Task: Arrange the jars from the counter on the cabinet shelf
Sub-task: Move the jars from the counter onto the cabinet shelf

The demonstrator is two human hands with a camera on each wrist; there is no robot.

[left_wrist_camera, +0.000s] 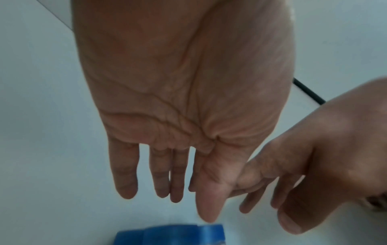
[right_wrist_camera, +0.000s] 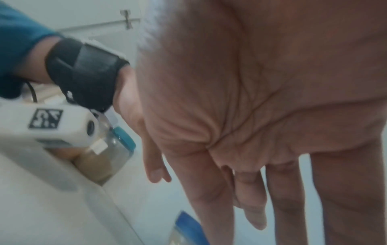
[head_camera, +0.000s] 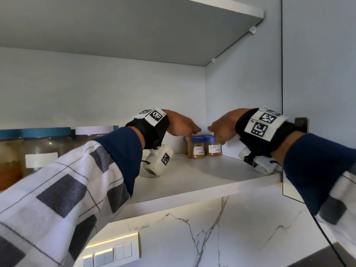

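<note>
- At the back right corner of the shelf (head_camera: 192, 176), toward 1 o'clock from where I look, my small jars (head_camera: 204, 148) stand in a tight cluster, blue lids up, upright, two paper labels facing me.
- I count two clearly in front and at least one more partly hidden behind at 10 o'clock of them; the exact number I cannot tell.
- My judgement of the step: settling this group, then letting go. To do it well I would nudge only with flat fingertips low on the glass, keep labels forward, and lift both hands straight up so no lid gets clipped.
- My left hand (head_camera: 181, 125) hangs over the cluster from 9 o'clock, fingers nearly straight and spread, holding nothing. One fingertip drops to the front-left jar's lid edge in the head view; whether it truly touches I cannot tell.
- My right hand (head_camera: 221, 128) comes in from 3 o'clock, fingers long and relaxed, pointing down over the right jar, also holding nothing.
- From the left wrist view the two thumbs lie close together, above a blue lid (left_wrist_camera: 170, 234).
- Farther out at 9 o'clock, big jars (head_camera: 36, 153) with teal lids stand along the shelf, well apart from the cluster.
- Below, at 6 o'clock, a marble wall (head_camera: 221, 228) carries light switches (head_camera: 111, 254).
</note>
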